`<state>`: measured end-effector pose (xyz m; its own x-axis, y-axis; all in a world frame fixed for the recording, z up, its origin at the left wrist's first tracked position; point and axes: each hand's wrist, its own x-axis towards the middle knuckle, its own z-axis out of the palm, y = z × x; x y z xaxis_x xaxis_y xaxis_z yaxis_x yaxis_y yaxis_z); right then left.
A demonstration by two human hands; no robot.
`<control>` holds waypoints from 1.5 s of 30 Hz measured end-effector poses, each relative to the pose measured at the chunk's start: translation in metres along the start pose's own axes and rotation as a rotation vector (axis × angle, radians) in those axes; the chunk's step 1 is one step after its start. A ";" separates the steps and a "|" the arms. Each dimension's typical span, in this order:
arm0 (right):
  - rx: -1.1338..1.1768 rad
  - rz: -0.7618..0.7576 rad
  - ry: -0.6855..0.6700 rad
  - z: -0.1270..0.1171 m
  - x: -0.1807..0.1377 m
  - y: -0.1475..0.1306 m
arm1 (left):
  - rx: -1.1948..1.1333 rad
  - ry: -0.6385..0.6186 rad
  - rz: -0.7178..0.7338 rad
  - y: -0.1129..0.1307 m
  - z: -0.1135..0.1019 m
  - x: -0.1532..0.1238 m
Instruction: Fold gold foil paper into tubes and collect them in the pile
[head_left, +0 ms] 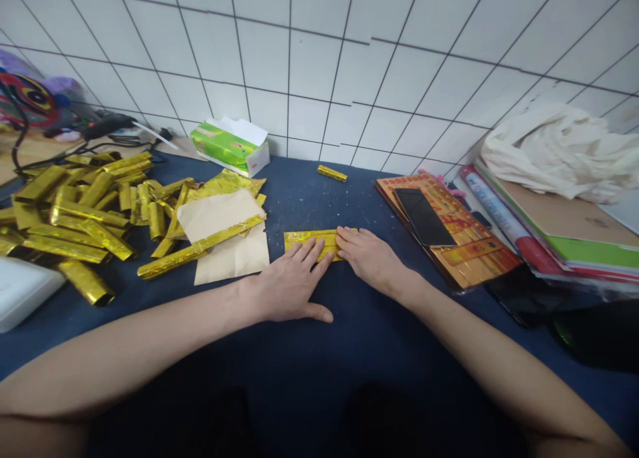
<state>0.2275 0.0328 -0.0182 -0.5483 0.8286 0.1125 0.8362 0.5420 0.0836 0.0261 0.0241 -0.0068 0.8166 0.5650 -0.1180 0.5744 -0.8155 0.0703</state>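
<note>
A folded strip of gold foil paper (299,237) lies flat on the dark blue tabletop in front of me. My left hand (292,278) rests on its near left part, fingers spread and thumb pointing right. On the strip's right end lies my right hand (372,258), palm down with its fingers stretched out and side by side. Just left of my left hand are loose sheets of gold and tan paper (229,265), with a long gold paper roll (200,248) across them. The fingers hide part of the strip.
A heap of gold paper rolls (84,212) fills the left side. One small roll (332,173) lies near the tiled wall. A green tissue pack (227,145) stands behind. At right, a phone (424,216) rests on orange printed sheets (474,245), beside stacked books and white cloth (559,152).
</note>
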 end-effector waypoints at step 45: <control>0.038 0.047 -0.097 -0.001 -0.028 -0.007 | 0.496 0.040 -0.058 0.003 -0.016 -0.018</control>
<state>0.2366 0.0058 -0.0210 -0.5063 0.8622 0.0190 0.8619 0.5052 0.0427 0.0137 0.0136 0.0109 0.7913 0.6075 -0.0686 0.5309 -0.7385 -0.4156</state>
